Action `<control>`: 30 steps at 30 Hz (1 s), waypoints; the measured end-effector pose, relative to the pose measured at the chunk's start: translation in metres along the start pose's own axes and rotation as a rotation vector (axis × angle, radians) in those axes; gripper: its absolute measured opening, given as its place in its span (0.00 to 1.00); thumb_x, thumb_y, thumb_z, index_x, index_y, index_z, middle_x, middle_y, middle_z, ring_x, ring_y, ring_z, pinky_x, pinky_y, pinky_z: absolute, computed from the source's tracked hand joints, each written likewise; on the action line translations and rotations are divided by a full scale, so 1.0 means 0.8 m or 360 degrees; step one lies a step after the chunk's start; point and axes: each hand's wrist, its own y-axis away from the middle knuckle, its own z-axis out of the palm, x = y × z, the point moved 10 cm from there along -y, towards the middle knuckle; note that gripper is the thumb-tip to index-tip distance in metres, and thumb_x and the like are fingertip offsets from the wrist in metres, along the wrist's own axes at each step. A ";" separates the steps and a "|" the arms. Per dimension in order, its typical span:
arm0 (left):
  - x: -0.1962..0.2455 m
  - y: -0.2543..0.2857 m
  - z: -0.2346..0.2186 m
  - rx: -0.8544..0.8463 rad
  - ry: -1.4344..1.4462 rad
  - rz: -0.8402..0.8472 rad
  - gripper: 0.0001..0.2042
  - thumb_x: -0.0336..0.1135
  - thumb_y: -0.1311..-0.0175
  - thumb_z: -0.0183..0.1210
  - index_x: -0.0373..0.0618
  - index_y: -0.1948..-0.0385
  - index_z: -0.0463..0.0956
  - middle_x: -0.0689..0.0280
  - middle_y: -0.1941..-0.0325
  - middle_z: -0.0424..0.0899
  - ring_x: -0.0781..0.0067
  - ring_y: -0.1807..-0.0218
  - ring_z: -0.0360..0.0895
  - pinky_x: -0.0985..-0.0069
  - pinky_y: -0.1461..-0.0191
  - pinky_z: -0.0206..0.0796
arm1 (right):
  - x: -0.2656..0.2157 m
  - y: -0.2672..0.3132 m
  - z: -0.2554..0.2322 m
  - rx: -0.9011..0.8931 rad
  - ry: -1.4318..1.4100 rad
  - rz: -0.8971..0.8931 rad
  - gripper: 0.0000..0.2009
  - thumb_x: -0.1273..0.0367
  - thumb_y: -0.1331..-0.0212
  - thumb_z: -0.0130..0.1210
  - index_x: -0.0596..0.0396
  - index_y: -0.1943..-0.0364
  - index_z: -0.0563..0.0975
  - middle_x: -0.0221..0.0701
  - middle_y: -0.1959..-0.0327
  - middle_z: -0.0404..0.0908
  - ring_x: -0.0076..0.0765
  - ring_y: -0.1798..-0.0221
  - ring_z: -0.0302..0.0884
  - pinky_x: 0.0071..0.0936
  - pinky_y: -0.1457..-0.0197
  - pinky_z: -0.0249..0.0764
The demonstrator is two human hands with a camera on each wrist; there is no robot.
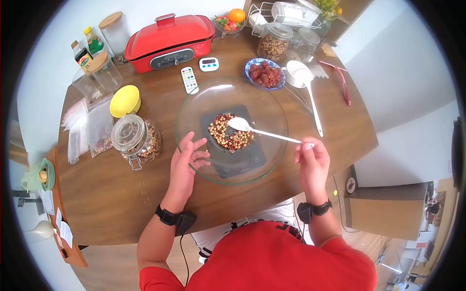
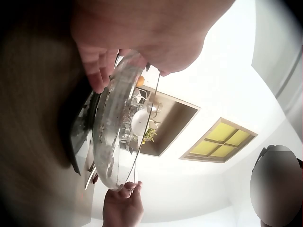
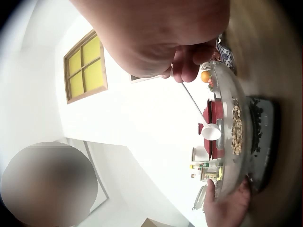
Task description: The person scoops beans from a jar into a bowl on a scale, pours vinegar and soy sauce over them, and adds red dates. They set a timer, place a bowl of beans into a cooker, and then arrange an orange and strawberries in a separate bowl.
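Note:
A large clear glass bowl (image 1: 276, 109) stands on a flat dark kitchen scale (image 1: 242, 167). Mixed beans or nuts (image 1: 238, 141), pale and reddish-brown, lie in the bottom of the bowl. My right hand (image 1: 313, 162) pinches the handle end of a long white spoon (image 1: 239, 124) between thumb and fingers. The spoon's head is over the bowl, above the beans in the right wrist view. At the bowl's left side is my left hand (image 1: 187, 162), its fingers loosely spread and close against the glass; the right wrist view shows the same hand (image 3: 227, 205) by the bowl's outer wall.
Left of the bowl stand a clip-top jar (image 1: 138, 138), a yellow bowl (image 1: 125, 101) and plastic bags (image 1: 99, 126). Behind are a remote (image 1: 189, 80), a timer (image 1: 208, 64) and a red electric cooker (image 1: 170, 41). A blue-rimmed dish of red fruit (image 1: 264, 74) and a white ladle (image 1: 310, 87) lie right.

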 end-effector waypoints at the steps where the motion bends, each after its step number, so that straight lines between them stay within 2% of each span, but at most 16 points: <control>1: 0.000 0.000 0.000 -0.0001 0.0000 0.0003 0.31 0.49 0.20 0.47 0.39 0.25 0.54 0.53 0.35 0.78 0.68 0.50 0.80 0.68 0.48 0.76 | -0.001 0.003 0.000 0.0000 0.0001 0.0001 0.07 0.70 0.26 0.56 0.56 0.50 0.80 0.31 0.64 0.83 0.23 0.69 0.76 0.21 0.64 0.72; 3: 0.000 0.000 0.000 -0.0002 0.0001 0.0005 0.31 0.49 0.20 0.47 0.39 0.25 0.54 0.53 0.35 0.77 0.68 0.50 0.80 0.68 0.48 0.75 | -0.018 0.008 0.008 -0.0057 0.0326 -0.0182 0.08 0.72 0.27 0.56 0.59 0.50 0.81 0.31 0.64 0.83 0.23 0.68 0.77 0.20 0.62 0.74; 4: 0.000 0.000 0.000 -0.0004 0.0002 0.0007 0.31 0.49 0.20 0.47 0.39 0.25 0.54 0.53 0.34 0.77 0.68 0.50 0.80 0.68 0.48 0.75 | -0.019 0.010 0.009 -0.0058 0.0328 -0.0182 0.08 0.72 0.27 0.56 0.59 0.50 0.81 0.31 0.64 0.83 0.23 0.68 0.77 0.20 0.62 0.74; 6: 0.000 0.000 0.000 -0.0002 0.0006 0.0005 0.31 0.49 0.20 0.47 0.39 0.25 0.55 0.53 0.34 0.77 0.68 0.50 0.80 0.68 0.48 0.75 | -0.040 0.016 0.018 -0.0072 0.0576 -0.0421 0.07 0.75 0.28 0.57 0.61 0.52 0.82 0.33 0.64 0.83 0.23 0.68 0.78 0.20 0.62 0.74; 12: 0.000 0.001 -0.001 0.0001 -0.0004 0.0004 0.30 0.49 0.20 0.46 0.39 0.25 0.55 0.53 0.34 0.77 0.68 0.50 0.80 0.69 0.48 0.75 | -0.076 0.033 0.025 0.0015 0.0963 -0.0750 0.05 0.77 0.32 0.59 0.63 0.56 0.82 0.36 0.65 0.83 0.25 0.69 0.79 0.20 0.66 0.73; 16: 0.000 0.002 0.000 0.0005 0.0017 -0.0005 0.30 0.48 0.20 0.46 0.39 0.25 0.55 0.53 0.34 0.77 0.68 0.50 0.80 0.69 0.48 0.75 | -0.087 0.037 0.024 0.0005 0.1098 -0.0765 0.04 0.77 0.33 0.59 0.62 0.57 0.82 0.35 0.68 0.83 0.28 0.70 0.79 0.23 0.65 0.74; 18: 0.000 0.001 0.000 0.0005 0.0022 0.0000 0.30 0.48 0.20 0.47 0.39 0.25 0.55 0.53 0.34 0.77 0.68 0.50 0.80 0.69 0.48 0.75 | -0.098 0.044 0.027 0.0007 0.1253 -0.0928 0.04 0.79 0.36 0.60 0.62 0.59 0.82 0.35 0.70 0.83 0.32 0.71 0.79 0.25 0.65 0.73; 21: -0.002 0.000 -0.001 0.0001 0.0023 0.0006 0.30 0.48 0.20 0.47 0.39 0.25 0.55 0.53 0.34 0.77 0.68 0.50 0.80 0.69 0.48 0.75 | -0.102 0.049 0.031 -0.0076 0.1357 -0.0906 0.05 0.80 0.38 0.60 0.61 0.60 0.82 0.36 0.71 0.83 0.35 0.71 0.79 0.26 0.66 0.73; 30: 0.000 0.000 -0.001 0.0003 0.0019 0.0000 0.30 0.48 0.20 0.47 0.39 0.25 0.56 0.53 0.35 0.78 0.68 0.50 0.80 0.68 0.48 0.76 | -0.097 0.066 0.058 -0.0273 0.1267 -0.0992 0.05 0.81 0.41 0.61 0.62 0.61 0.82 0.37 0.70 0.83 0.35 0.73 0.79 0.25 0.68 0.72</control>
